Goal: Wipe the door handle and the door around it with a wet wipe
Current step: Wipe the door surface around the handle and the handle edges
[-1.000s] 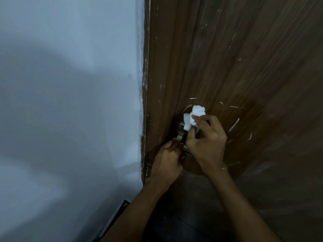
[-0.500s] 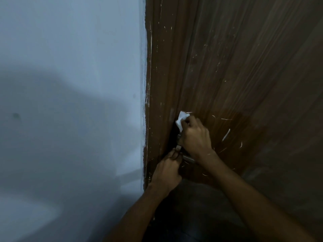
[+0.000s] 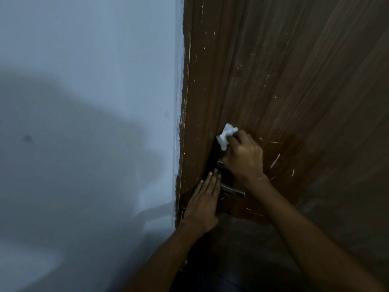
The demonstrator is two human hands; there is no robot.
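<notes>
A dark brown wooden door (image 3: pixel 294 81) with white scratch marks fills the right side. Its metal lever handle (image 3: pixel 231 189) shows partly between my two hands. My right hand (image 3: pixel 245 159) holds a crumpled white wet wipe (image 3: pixel 226 137) and presses it against the door just above the handle's plate. My left hand (image 3: pixel 205 201) lies flat against the door below and left of the handle, its fingers extended together and their tips near the handle's base. The handle's plate is mostly hidden in shadow.
A pale blue-white wall (image 3: pixel 84 102) covers the left half, meeting the door frame edge (image 3: pixel 182 123) in a vertical line with rough paint. A darker damp-looking patch (image 3: pixel 294 165) surrounds the handle. The floor below is dark.
My left hand has gone from fingers curled at the handle to lying flat on the door. My right hand with the wipe shifted left from the door face to above the handle's plate.
</notes>
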